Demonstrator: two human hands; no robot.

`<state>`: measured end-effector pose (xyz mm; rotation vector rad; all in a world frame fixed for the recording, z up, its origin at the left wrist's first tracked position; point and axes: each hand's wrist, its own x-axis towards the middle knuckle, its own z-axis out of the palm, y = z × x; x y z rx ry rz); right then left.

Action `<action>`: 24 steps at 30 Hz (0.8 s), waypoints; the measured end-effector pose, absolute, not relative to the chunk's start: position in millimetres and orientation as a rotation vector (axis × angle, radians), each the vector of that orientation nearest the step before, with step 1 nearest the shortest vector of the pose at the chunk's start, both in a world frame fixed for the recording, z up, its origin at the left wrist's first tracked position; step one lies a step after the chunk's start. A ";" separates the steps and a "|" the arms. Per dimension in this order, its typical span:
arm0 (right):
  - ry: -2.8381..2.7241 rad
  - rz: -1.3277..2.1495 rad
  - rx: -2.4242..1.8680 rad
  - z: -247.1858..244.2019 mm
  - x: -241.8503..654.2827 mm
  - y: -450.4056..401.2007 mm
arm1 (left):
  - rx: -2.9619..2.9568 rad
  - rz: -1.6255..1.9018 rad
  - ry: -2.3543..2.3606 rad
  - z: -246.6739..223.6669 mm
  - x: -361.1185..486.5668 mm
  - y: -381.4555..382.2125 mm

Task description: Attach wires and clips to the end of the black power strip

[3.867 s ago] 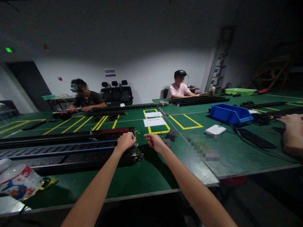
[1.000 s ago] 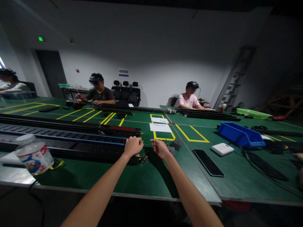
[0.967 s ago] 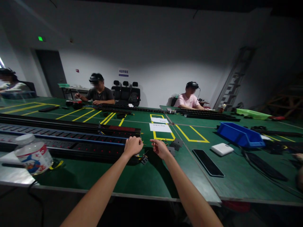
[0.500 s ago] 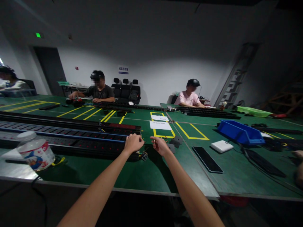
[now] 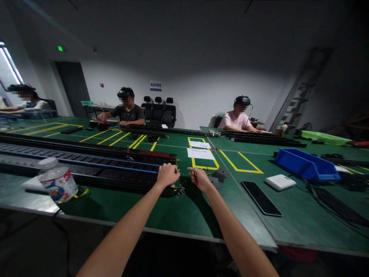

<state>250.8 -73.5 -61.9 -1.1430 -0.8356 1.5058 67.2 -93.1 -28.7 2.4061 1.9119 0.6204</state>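
the person's left hand [image 5: 168, 175] is laid over the near right end of a set of long black rails [image 5: 121, 179], its fingers curled downward at the tip; whether they grip anything there cannot be told. the right hand [image 5: 199, 179] is held just beside it, across a small gap, with the index finger pointing toward the left hand and the other fingers folded in; it is too small to tell if something is pinched in it. the rails lie side by side on the green worktop [image 5: 178, 215], running off to the left, dotted with red and with a blue strip along one. thin wires stick out at their ends, and a small black block [image 5: 180, 191] sits at the front corner, just below the left hand. dark square plates [image 5: 220, 174] lie right behind the right hand. farther right are a phone [image 5: 261, 198], a white box [image 5: 280, 182] and a blue bin [image 5: 296, 167]. a clear plastic jar [image 5: 57, 184] with a white lid stands in front of the rails at left. beyond the hands, a printed sheet [image 5: 201, 154] lies over yellow tape. across the worktop sit a person in a dark shirt [image 5: 131, 114] and a person in pink [image 5: 235, 121].
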 end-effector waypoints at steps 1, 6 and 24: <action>-0.838 1.504 -1.143 -62.3 250.8 -73.3 | 2.407 0.623 1.912 -28.9 67.2 -93.1; -0.855 1.493 -1.149 -63.9 250.0 -71.7 | 2.412 0.635 1.918 -30.3 66.6 -92.8; -0.854 1.502 -1.130 -63.7 250.1 -71.9 | 2.405 0.614 1.903 -28.3 66.4 -92.7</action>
